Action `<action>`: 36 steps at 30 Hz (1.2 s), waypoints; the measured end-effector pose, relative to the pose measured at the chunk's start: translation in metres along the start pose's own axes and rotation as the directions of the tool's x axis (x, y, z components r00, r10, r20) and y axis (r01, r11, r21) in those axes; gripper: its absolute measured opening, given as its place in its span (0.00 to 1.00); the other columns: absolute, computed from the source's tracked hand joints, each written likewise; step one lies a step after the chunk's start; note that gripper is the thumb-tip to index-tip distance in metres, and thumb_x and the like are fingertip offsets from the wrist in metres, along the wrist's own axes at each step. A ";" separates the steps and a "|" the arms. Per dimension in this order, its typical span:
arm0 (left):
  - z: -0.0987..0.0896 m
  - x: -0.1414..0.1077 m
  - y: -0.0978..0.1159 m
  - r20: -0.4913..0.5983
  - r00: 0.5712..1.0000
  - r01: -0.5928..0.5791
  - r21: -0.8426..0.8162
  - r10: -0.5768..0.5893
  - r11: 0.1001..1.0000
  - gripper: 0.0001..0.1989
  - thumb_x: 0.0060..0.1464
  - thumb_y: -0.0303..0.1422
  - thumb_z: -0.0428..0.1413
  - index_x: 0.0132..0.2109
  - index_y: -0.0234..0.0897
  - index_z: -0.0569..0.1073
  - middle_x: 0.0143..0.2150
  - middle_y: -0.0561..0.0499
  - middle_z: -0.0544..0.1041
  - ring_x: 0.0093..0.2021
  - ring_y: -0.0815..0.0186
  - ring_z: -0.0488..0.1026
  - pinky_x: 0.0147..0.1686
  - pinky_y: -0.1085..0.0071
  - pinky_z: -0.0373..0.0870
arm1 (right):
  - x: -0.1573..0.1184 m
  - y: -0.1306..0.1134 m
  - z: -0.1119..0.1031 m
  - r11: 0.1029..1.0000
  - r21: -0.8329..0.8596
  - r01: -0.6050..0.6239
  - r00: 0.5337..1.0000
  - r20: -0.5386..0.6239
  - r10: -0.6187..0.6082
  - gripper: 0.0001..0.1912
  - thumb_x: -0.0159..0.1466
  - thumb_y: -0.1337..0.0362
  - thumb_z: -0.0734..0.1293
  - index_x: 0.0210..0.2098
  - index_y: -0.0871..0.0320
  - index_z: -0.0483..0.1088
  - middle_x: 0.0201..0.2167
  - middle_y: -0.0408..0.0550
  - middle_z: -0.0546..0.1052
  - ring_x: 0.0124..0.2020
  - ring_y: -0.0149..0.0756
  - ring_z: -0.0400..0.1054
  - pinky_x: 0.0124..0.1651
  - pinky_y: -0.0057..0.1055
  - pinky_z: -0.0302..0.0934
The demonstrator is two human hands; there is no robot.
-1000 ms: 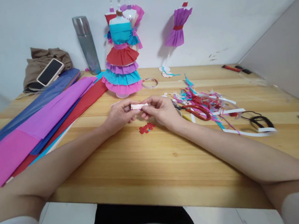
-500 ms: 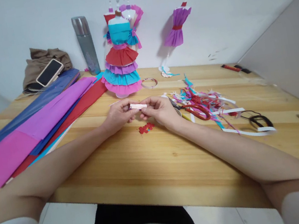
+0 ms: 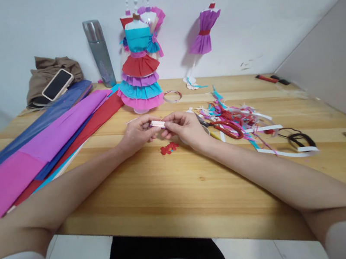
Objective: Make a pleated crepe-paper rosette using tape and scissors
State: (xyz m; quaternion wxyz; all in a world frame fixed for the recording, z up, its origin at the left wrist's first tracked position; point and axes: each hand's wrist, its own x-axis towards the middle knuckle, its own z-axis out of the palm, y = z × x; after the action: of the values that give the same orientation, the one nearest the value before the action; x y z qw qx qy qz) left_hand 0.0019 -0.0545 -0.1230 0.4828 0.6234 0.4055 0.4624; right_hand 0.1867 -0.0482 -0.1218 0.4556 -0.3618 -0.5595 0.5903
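Observation:
Between my hands, just above the table, is a small folded strip of pale pink paper (image 3: 157, 124) with a darker purple edge. My left hand (image 3: 137, 134) pinches its left end between thumb and fingers. Its right end is in the pinch of my right hand (image 3: 183, 128). Below the strip lie several small red paper pieces (image 3: 169, 148), with a bit of blue among them. Straight behind my hands stands a small dress form (image 3: 139, 38) in a layered paper dress of turquoise, red, purple and pink.
Coloured crepe paper sheets (image 3: 58, 134) stretch along the left, near a phone (image 3: 57, 84) and a steel flask (image 3: 99, 53). Right of my hands lie red-handled scissors (image 3: 225, 129) and a heap of paper scraps (image 3: 239, 114). A purple-dressed form (image 3: 205, 32) stands by the wall.
My right thumb has shifted slightly left along the strip, covering more of its right end. Everything else looks the same.

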 end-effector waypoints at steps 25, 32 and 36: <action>0.001 0.000 0.003 -0.014 0.999 0.029 -0.009 -0.029 1.000 0.12 0.47 0.30 0.68 0.41 0.32 0.80 0.23 0.55 0.76 0.21 0.73 0.70 0.21 0.78 0.67 | -0.004 -0.008 0.001 0.997 -0.027 -0.073 0.997 -0.005 0.072 0.18 0.59 0.49 0.77 0.30 0.57 0.73 0.20 0.45 0.79 0.22 0.33 0.77 0.28 0.27 0.73; 0.001 0.000 0.002 -0.023 0.999 0.035 -0.020 -0.035 0.999 0.13 0.48 0.29 0.67 0.42 0.32 0.80 0.24 0.55 0.76 0.21 0.74 0.70 0.21 0.79 0.67 | -0.003 -0.006 0.001 0.998 0.021 -0.059 0.998 0.001 0.059 0.22 0.55 0.47 0.80 0.30 0.57 0.73 0.20 0.45 0.79 0.22 0.34 0.76 0.27 0.27 0.73; 0.001 0.001 0.001 -0.015 0.999 0.035 -0.029 -0.035 0.999 0.12 0.48 0.28 0.67 0.42 0.31 0.80 0.23 0.56 0.75 0.21 0.74 0.70 0.21 0.79 0.67 | -0.002 -0.005 -0.001 0.999 0.019 -0.050 0.999 0.000 0.050 0.22 0.56 0.46 0.79 0.30 0.57 0.72 0.20 0.45 0.79 0.22 0.34 0.76 0.27 0.27 0.72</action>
State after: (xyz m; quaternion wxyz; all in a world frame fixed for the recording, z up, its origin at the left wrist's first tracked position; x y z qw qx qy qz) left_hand 0.0032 -0.0544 -0.1219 0.4964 0.6056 0.4135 0.4647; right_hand 0.1885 -0.0497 -0.1175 0.4442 -0.3715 -0.5447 0.6066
